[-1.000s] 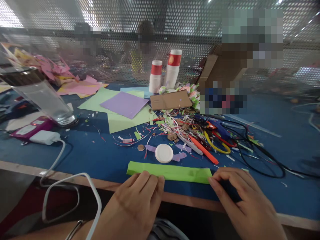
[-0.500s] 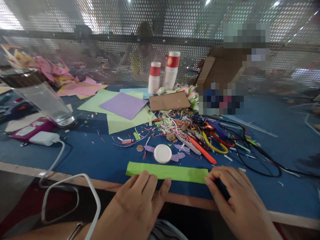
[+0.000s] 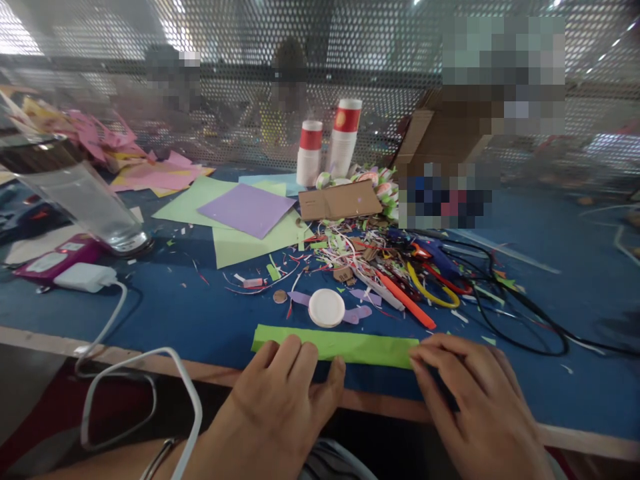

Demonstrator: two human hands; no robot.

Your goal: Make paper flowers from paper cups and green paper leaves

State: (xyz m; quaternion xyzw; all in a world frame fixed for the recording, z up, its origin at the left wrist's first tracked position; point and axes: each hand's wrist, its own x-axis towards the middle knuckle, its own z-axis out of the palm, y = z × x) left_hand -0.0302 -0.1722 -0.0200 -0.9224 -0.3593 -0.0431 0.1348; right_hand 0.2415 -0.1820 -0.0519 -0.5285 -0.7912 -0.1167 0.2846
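Observation:
A long folded strip of bright green paper (image 3: 367,348) lies along the front of the blue table. My left hand (image 3: 277,403) bears down on its left half with bent fingers, the thumb at the lower edge. At the strip's right end, my right hand (image 3: 473,393) pinches the corner between thumb and forefinger. Just beyond the strip lies a round white disc (image 3: 327,308) with purple paper pieces (image 3: 357,314) sticking out at its sides. A small brown disc (image 3: 280,297) is to the left of it.
Paper scraps, an orange-red stick (image 3: 407,300) and black cable (image 3: 530,310) crowd the middle right. Behind are a cardboard piece (image 3: 340,201), stacked paper cups (image 3: 343,147) and purple paper (image 3: 247,210). A glass jar (image 3: 90,200) and white cable (image 3: 193,400) are at left.
Both hands stay on the green paper strip with only slight finger shifts. The view has moved very little.

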